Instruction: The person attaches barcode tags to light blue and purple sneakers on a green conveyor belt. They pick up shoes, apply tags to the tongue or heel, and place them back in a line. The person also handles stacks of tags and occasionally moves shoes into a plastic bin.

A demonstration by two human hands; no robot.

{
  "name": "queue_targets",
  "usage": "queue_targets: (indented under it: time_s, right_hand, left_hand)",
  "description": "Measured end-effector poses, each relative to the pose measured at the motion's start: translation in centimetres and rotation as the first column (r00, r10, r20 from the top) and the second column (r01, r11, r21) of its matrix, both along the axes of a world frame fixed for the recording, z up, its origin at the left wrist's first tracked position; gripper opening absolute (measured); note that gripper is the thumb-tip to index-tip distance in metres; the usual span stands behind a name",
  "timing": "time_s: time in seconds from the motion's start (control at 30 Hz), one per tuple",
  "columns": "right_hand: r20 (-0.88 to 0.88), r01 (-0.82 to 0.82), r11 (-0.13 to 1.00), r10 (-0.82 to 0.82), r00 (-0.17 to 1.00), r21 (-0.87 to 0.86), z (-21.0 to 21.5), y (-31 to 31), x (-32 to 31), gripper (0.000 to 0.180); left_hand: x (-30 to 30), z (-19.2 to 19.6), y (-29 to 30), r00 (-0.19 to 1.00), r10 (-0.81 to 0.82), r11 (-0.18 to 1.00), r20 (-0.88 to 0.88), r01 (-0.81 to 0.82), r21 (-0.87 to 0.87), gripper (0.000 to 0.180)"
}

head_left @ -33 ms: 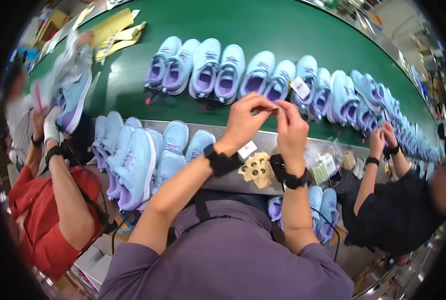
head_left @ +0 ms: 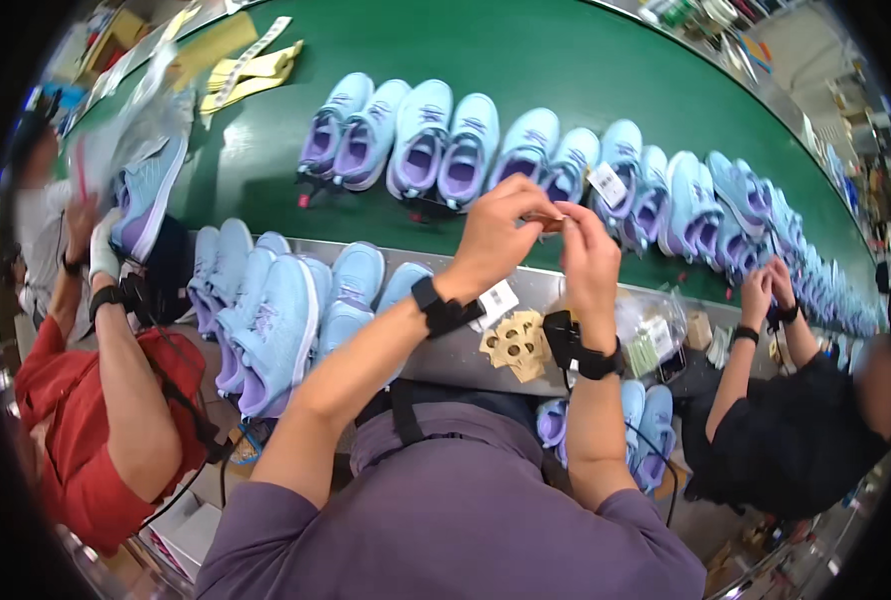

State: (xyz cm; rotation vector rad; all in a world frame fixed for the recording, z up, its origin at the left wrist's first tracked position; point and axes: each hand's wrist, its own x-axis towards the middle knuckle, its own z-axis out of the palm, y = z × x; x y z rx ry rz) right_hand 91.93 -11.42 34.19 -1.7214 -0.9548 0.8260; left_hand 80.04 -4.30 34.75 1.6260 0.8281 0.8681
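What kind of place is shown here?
Most likely a shoe factory assembly line. A long green conveyor belt carries rows of light blue sneakers, more sneakers are stacked by the metal bench, and other workers sit alongside.

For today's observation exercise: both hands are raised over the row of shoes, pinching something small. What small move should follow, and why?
Probably lower the small tag, pinched between left hand and right hand, toward the light-blue shoe just beyond them; its neighbour already carries a white tag.
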Motion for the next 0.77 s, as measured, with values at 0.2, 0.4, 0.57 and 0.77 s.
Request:
queue_targets:
  time_s: [0.2, 0.4, 0.57, 0.77]
  right_hand:
    - [-0.555, -0.110, 0.993, 0.075, 0.829, -0.030, -0.2, 6.0, 0.8, 0.009]
    - [0.238, -0.259, 0.962, 0.232, 0.943, 0.090, -3.5, 13.2, -1.8, 0.010]
    - [0.110, -0.245, 0.965, 0.235, 0.966, 0.091, -5.6, 21.9, -3.9, 0.011]
    - [0.786, -0.550, 0.828, 0.413, 0.460, -0.113, -5.0, 29.6, -7.8, 0.021]
  left_hand:
    - [-1.1, 1.1, 8.7, 0.942, -0.165, 0.525, -0.291, 0.334, 0.783, 0.007]
    - [-5.6, -2.6, 12.8, 0.882, -0.200, 0.828, -0.428, 0.386, 0.407, 0.015]
    - [-12.6, -5.9, 21.1, 0.761, -0.014, 0.830, -0.648, 0.370, 0.416, 0.018]
    - [-17.8, -12.2, 29.7, 0.361, -0.151, 0.915, -0.920, 0.403, 0.008, 0.017]
